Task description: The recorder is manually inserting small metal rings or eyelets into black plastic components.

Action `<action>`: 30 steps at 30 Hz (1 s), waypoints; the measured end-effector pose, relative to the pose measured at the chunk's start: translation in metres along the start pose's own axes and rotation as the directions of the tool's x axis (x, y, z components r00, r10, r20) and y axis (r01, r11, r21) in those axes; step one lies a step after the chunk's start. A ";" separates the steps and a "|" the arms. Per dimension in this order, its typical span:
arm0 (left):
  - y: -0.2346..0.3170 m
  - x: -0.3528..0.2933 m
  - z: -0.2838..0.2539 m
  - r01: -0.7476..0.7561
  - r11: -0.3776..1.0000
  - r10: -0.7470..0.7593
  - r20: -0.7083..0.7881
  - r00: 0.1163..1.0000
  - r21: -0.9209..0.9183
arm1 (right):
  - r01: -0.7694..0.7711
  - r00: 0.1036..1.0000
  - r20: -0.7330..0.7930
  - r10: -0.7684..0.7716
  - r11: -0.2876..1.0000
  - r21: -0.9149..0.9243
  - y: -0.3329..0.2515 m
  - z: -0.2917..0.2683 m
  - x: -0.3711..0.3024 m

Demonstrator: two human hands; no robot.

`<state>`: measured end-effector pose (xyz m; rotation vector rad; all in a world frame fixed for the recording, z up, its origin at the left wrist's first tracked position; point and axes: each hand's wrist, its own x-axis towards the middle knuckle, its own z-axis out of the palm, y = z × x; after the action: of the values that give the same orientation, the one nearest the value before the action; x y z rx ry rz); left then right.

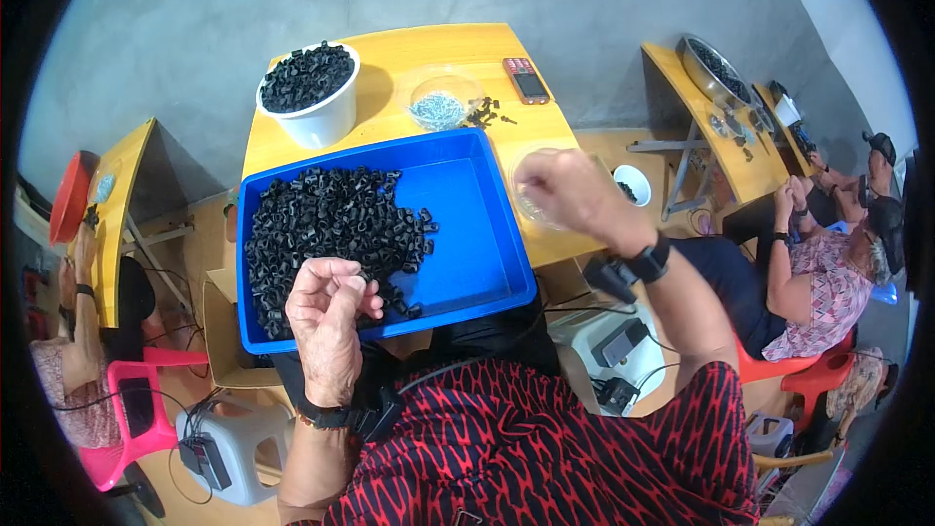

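A blue rectangular tray (477, 263) is tilted slightly at the front of the yellow table. Small black plastic clips (321, 224) fill its left half in a heap. Above the tray's near side, my left hand (329, 321) has thumb and fingers pinched together; whatever they hold is hidden. My right hand (575, 195) is off the tray's right edge, over a clear round dish (524, 209). Its fingers look curled but are smeared by motion, so their grip is unclear.
Behind the tray stand a white bucket (326, 117) heaped with black clips and a clear bowl (438, 109) of small silvery screws. Loose black pieces (487, 115) and a red phone (526, 81) lie on the yellow table (438, 44). Co-workers sit at tables on both sides.
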<state>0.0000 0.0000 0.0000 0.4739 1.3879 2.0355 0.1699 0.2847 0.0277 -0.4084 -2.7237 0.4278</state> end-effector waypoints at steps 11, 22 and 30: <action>-0.003 0.002 -0.003 -0.014 0.999 0.011 0.060 0.998 0.044 | 0.130 0.886 0.456 0.085 0.898 -0.420 0.019 -0.010 -0.004; -0.004 0.002 -0.004 -0.007 0.997 0.002 0.056 0.998 0.076 | 0.078 0.855 0.491 0.166 0.895 -0.439 0.026 0.000 0.000; -0.003 0.002 -0.005 -0.013 0.995 0.008 0.045 0.999 0.098 | -0.090 0.935 0.308 0.177 0.957 -0.276 0.029 -0.013 0.004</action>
<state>-0.0037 -0.0012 -0.0051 0.5670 1.4659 1.9595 0.1781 0.3161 0.0306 -0.6488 -3.1049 0.1857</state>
